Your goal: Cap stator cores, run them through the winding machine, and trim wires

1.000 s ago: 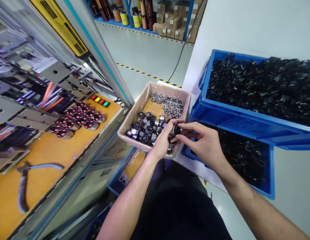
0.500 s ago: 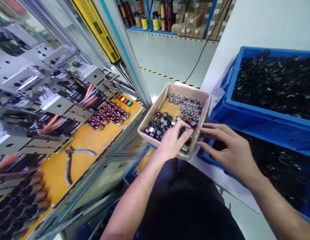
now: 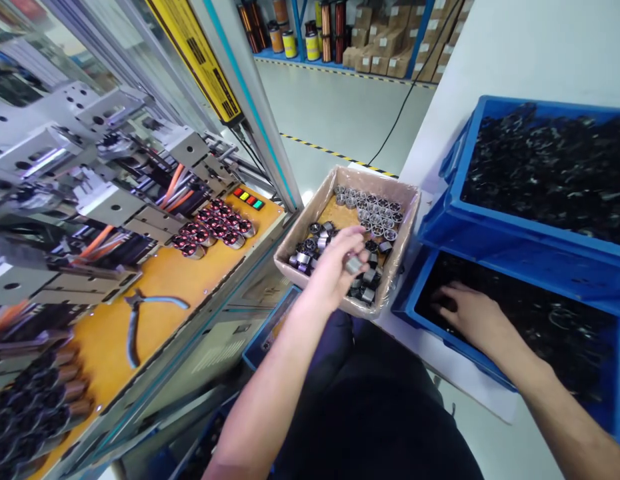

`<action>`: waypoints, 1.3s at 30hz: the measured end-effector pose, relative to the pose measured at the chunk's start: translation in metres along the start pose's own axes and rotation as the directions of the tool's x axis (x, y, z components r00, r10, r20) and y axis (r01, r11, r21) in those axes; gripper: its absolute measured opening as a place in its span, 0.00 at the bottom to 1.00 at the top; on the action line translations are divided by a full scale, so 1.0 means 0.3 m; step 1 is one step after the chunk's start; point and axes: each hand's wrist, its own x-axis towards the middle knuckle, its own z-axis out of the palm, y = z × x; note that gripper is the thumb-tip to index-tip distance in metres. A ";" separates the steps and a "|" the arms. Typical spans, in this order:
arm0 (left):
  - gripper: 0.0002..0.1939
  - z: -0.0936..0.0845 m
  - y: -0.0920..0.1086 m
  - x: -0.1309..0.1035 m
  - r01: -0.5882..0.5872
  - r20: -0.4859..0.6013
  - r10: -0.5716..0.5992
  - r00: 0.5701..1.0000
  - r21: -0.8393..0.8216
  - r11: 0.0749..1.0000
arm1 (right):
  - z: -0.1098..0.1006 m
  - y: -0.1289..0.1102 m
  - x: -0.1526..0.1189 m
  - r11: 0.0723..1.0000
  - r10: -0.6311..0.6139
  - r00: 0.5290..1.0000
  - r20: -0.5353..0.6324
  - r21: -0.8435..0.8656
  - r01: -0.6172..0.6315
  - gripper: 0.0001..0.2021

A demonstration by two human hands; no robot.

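- Metal cylinder (image 3: 355, 265) is up in the person's left hand, over the carton, while the machine (image 3: 115, 200), the biggest thing in this corner, stands off to that hand's left.
- White table (image 3: 520, 47): it stretches beyond and to the right of the right hand, with the blue bins on it.
- Upper blue bin (image 3: 515, 247): farther out than the right hand, heaped with black pieces (image 3: 555, 173).
- Lower blue bin (image 3: 410, 293): directly around the right hand, holding more black pieces, partly under the upper bin's overhang.
- Orange worktop (image 3: 110, 347): left of the left hand, in front of the machine, with copper-colored wound parts (image 3: 215, 223) grouped on it and darker parts (image 3: 35, 413) packed nearer the person.
- Plastic-lined carton (image 3: 310, 213): beneath the left hand. Loose cylinders (image 3: 305, 258) lie jumbled around that hand; ring-shaped parts (image 3: 380, 217) stand in neat rows beyond it.
- Right hand (image 3: 470, 310): reaching down into the lower bin, fingers bent among the dark pieces; I can't tell whether it grips one.
- Left hand (image 3: 335, 267): thumb and fingers curled around the cylinder.
- Pliers (image 3: 133, 327): well left of the left hand, lying with handles spread.
- Colored buttons (image 3: 247, 199): left of and beyond the left hand, in a short row.
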 end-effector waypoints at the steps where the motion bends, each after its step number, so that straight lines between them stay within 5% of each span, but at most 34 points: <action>1: 0.13 0.028 -0.033 0.006 0.088 0.034 -0.084 0.996 -0.121 0.989 | -0.003 -0.004 -0.004 1.000 0.006 1.000 -0.022 0.015 -0.006 0.09; 6: 0.02 0.078 -0.139 0.046 0.327 0.126 -0.302 0.945 -0.306 0.894 | -0.037 0.026 -0.022 0.998 0.043 0.993 -0.108 -0.040 -0.047 0.15; 13: 0.39 0.042 -0.169 0.054 0.213 0.302 -0.182 0.936 -0.072 0.974 | -0.099 0.045 -0.053 0.986 0.001 0.980 -0.198 -0.161 -0.034 0.16; 16: 0.36 0.042 -0.167 0.038 0.175 0.330 -0.144 0.933 -0.068 0.982 | -0.131 0.004 -0.078 0.998 0.044 0.959 -0.280 -0.019 -0.052 0.17; 21: 0.16 0.046 -0.177 0.026 0.109 0.347 -0.090 0.934 -0.038 0.993 | -0.181 -0.130 -0.093 0.924 0.119 0.930 -0.349 0.380 0.025 0.14; 29: 0.25 0.060 -0.215 0.041 0.079 0.226 -0.090 0.970 0.056 0.995 | -0.240 -0.412 -0.014 0.848 -0.037 0.845 -0.534 0.431 0.310 0.13; 33: 0.21 0.060 -0.201 0.028 0.064 0.307 -0.094 0.947 0.104 0.992 | -0.203 -0.442 0.035 0.821 -0.038 0.873 -0.487 0.483 0.305 0.06; 39: 0.26 0.056 -0.198 0.021 0.038 0.324 -0.080 0.943 0.135 0.990 | -0.168 -0.417 0.017 0.779 -0.093 0.874 -0.477 0.512 0.363 0.13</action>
